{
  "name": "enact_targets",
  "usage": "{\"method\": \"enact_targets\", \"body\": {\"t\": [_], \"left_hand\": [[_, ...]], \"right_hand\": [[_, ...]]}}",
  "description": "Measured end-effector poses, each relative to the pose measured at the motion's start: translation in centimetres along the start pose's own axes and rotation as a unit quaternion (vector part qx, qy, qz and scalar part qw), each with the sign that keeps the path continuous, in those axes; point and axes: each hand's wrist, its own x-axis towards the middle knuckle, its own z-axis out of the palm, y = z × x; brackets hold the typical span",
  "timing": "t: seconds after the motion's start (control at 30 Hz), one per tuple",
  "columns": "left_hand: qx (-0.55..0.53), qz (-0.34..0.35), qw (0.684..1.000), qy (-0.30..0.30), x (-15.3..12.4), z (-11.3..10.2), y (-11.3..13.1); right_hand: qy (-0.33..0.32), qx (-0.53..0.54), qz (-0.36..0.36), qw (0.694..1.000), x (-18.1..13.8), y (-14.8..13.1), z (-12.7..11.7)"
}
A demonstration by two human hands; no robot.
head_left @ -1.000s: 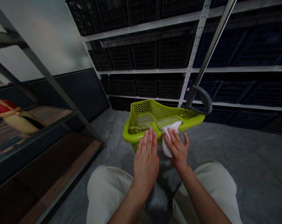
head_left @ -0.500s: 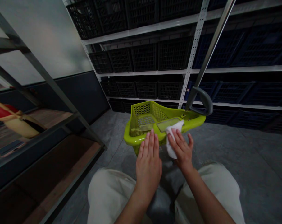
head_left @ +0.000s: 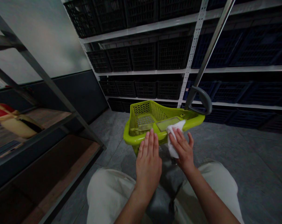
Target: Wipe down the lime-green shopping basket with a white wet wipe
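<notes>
A lime-green plastic mop bucket with a slotted wringer basket stands on the grey floor in front of my knees. My left hand lies flat, fingers straight and together, against its near rim. My right hand presses a white cloth against the rim's right part, fingers spread over the cloth. A metal pole with a grey handle rises from the bucket's right end.
White shelving full of black and dark blue crates fills the back wall. A grey metal rack with wooden shelves stands at the left, holding a red and yellow object. My legs in light trousers sit below.
My right hand has slid the white cloth slightly to the right along the bucket's rim. The left hand stays flat on the near rim.
</notes>
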Motion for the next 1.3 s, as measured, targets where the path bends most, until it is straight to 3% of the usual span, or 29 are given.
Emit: {"method": "enact_targets", "body": {"t": [0.1,0.17,0.33,0.43,0.5,0.57,0.63,0.8,0.87,0.93,1.03,1.1,1.17,1.3], "left_hand": [[-0.007,-0.005,1.0,0.003,0.1,0.0,0.1],[-0.005,-0.006,1.0,0.001,0.1,0.0,0.2],[0.01,0.003,1.0,-0.006,0.1,0.0,0.1],[0.009,0.003,1.0,-0.009,0.1,-0.1,0.0],[0.003,0.003,1.0,-0.008,0.1,-0.1,0.0],[-0.001,0.001,1.0,-0.004,0.1,-0.1,0.1],[0.0,-0.002,1.0,-0.001,0.2,0.0,0.2],[0.011,0.001,1.0,-0.008,0.1,0.4,0.2],[0.014,0.003,1.0,-0.009,0.1,0.4,0.1],[0.017,0.005,1.0,-0.009,0.0,0.4,0.0],[0.019,0.008,1.0,-0.009,0.1,0.3,0.0],[0.017,0.008,1.0,-0.009,0.1,0.3,0.1],[0.014,0.007,1.0,-0.009,0.1,0.3,0.1],[0.013,0.009,1.0,-0.004,0.0,0.4,0.0]], "right_hand": [[0.078,-0.015,0.129,0.989,-0.3,1.5,0.4],[0.087,-0.012,0.152,0.985,-0.1,0.7,0.7],[-0.003,0.019,-0.026,0.999,0.6,-3.0,0.9],[0.005,0.002,-0.031,1.0,0.3,-1.8,0.7],[0.04,-0.017,0.025,0.999,-0.2,0.0,0.6],[0.085,-0.022,0.124,0.988,-0.4,1.4,0.7],[0.102,-0.019,0.177,0.979,-0.3,1.5,0.8],[0.006,0.017,-0.001,1.0,0.6,-1.4,0.6],[-0.014,0.023,-0.038,0.999,0.8,-1.3,0.3],[0.004,0.01,-0.024,1.0,0.6,0.0,0.2],[0.079,-0.007,0.096,0.992,0.4,2.0,0.3],[0.103,-0.01,0.155,0.982,0.4,1.7,0.5],[0.081,-0.01,0.123,0.989,0.7,0.1,0.7],[0.005,0.011,-0.014,1.0,1.0,-2.8,0.9]]}}
